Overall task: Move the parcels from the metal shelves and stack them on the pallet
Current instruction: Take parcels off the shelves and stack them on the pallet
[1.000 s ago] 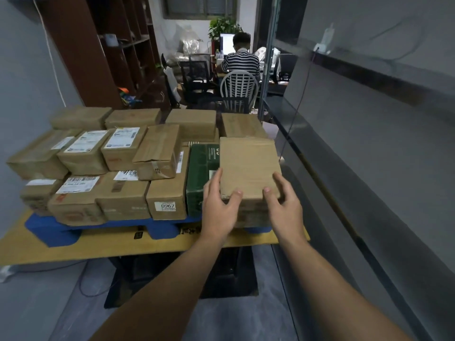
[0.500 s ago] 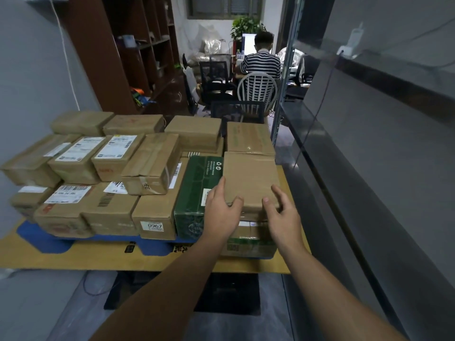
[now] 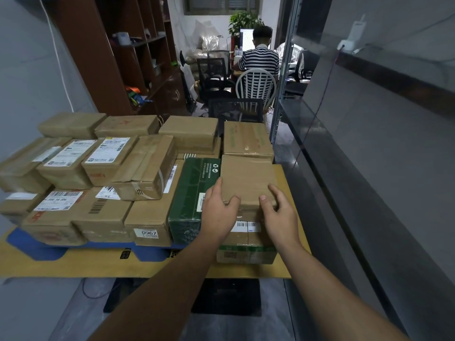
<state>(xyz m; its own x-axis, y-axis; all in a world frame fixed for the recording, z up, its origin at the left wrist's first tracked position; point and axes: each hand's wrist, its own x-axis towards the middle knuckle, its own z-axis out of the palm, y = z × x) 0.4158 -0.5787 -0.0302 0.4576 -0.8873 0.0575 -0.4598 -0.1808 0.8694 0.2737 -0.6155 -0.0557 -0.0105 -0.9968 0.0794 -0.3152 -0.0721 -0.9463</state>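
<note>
Parcel location: your brown parcel (image 3: 248, 178) is at the right front corner of the stack. It rests on a lower parcel (image 3: 246, 253) and sits just beside the green box (image 3: 194, 193).
Left hand: your left hand (image 3: 218, 214) is clamped on the near left corner, thumb on top.
Right hand: your right hand (image 3: 282, 216) is clamped on the near right corner, fingers over the top edge.
Risk, corner seat: this is the outer edge of the blue pallet (image 3: 32, 244). If you let go with the parcel off square, it may tip off to the right.
Risk, fingers: your left fingers lie against the green box and could be nipped if you push the parcel sideways.
Risk, neighbour: a tilted parcel (image 3: 147, 168) leans in the second row, and a knock could make it slide.
Count, parcels: about sixteen show a face, and others may be hidden.
Count, green boxes: one.
Count, pallets: one.
Count, shelves: the metal shelves are not in view.
</note>
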